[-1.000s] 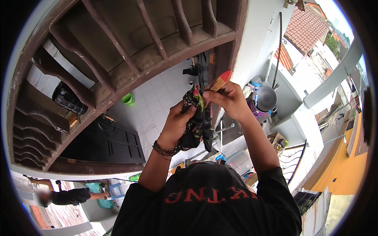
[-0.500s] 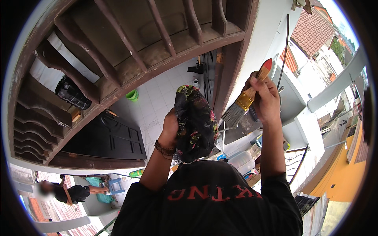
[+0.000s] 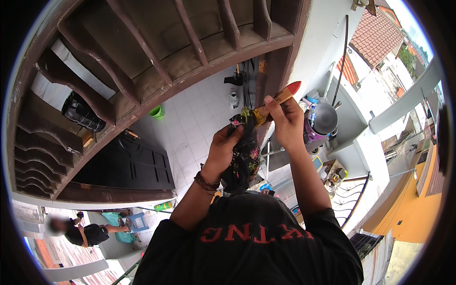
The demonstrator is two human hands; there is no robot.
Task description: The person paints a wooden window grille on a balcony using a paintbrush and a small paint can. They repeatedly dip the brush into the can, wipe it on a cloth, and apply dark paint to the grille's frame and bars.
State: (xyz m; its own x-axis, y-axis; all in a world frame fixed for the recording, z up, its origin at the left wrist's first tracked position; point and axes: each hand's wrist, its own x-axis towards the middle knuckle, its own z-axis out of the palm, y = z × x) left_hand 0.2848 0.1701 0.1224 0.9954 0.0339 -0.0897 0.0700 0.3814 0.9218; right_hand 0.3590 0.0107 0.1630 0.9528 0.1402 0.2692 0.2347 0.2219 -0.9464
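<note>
The flat paintbrush (image 3: 288, 93) is held up in front of the chest by the right hand (image 3: 288, 122). Its wooden handle is pinched between the thumb, laid along the near side, and the fingers, which are curled behind; the red handle end is pointed up and to the right, past the knuckles. The right forearm is raised steeply and leaned slightly inward, with the hand turned toward the left one.

By the left hand (image 3: 222, 149), the black floral cloth (image 3: 246, 159) is gripped near its upper part, the thumb pressed flat over the fabric and the fingers bent beneath it. The left forearm is slanted up and to the right, and a dark beaded bracelet (image 3: 206, 182) is worn at its wrist. The cloth is hung between the hands, its lower folds dropped toward the black T-shirt (image 3: 251, 223). The brass-coloured ferrule (image 3: 259, 117) is set against the cloth's top edge; whether the bristles are wrapped cannot be told.
</note>
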